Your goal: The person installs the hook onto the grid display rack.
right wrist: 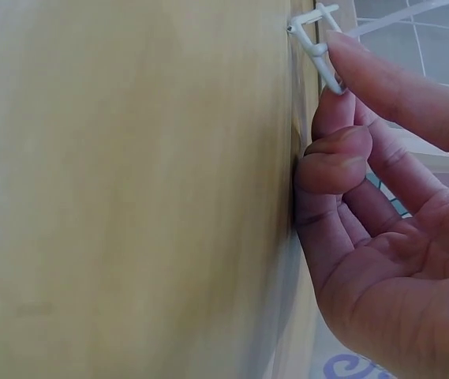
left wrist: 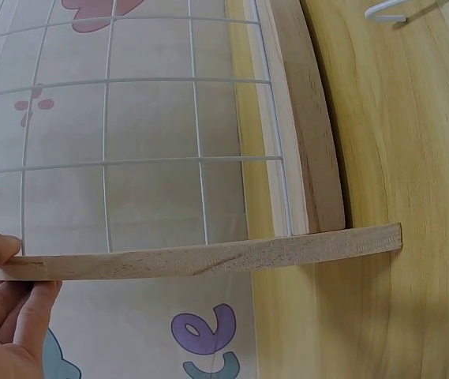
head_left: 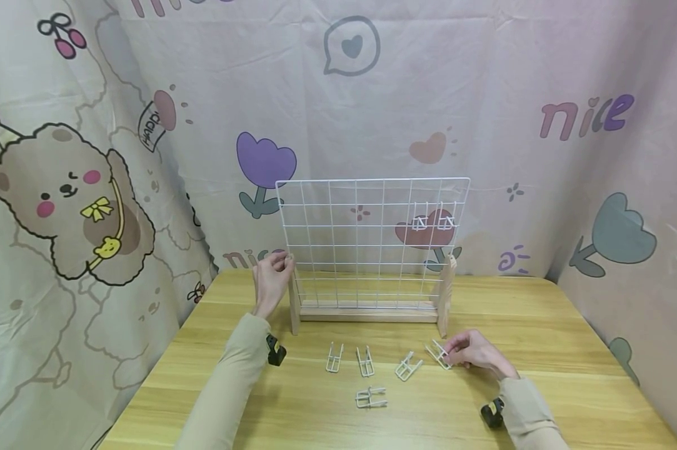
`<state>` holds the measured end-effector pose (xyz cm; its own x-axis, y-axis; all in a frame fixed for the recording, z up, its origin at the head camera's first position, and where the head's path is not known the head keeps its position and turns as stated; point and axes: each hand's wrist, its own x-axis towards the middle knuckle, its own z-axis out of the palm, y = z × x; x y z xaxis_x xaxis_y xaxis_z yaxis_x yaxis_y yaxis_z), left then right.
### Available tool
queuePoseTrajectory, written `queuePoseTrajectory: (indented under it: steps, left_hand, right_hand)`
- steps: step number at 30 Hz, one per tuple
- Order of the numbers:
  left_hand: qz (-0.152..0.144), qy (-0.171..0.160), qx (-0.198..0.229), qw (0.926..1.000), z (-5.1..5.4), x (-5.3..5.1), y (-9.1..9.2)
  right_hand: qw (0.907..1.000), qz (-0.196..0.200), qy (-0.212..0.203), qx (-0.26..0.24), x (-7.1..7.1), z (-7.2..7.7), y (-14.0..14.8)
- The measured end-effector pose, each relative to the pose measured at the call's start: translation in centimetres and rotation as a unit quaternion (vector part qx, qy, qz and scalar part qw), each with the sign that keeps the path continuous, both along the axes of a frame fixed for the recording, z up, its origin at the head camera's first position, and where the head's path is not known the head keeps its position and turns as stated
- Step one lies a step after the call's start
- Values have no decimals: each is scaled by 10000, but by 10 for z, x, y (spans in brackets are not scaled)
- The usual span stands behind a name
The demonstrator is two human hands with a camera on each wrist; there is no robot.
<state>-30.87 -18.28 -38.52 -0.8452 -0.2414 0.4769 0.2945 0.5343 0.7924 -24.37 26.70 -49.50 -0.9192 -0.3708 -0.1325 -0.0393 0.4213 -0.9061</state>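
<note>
A white wire grid panel (head_left: 366,244) stands upright in a wooden stand (head_left: 366,314) near the back of the table. My left hand (head_left: 272,281) pinches the top of the stand's left upright, thumb on one face and fingers on the other, as the left wrist view shows. With thumb and forefinger my right hand (head_left: 476,353) pinches a white wire hook (head_left: 438,355) at the table surface, right of the other hooks. In the right wrist view that hook (right wrist: 316,49) sits at the fingertips. Two hooks (head_left: 419,222) hang at the grid's upper right.
Several loose white hooks lie on the wooden table (head_left: 231,400) in front of the stand, one (head_left: 371,397) nearer me than the rest. A patterned curtain (head_left: 344,112) hangs behind the table and along its sides.
</note>
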Motion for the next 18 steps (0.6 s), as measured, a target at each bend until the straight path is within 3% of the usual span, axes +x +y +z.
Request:
queuePoseTrajectory:
  steps: [18]
  left_hand:
    - [58,-170,4,9998,1,0,0]
  right_hand:
    - [10000,43,-74,-18,0,2,0]
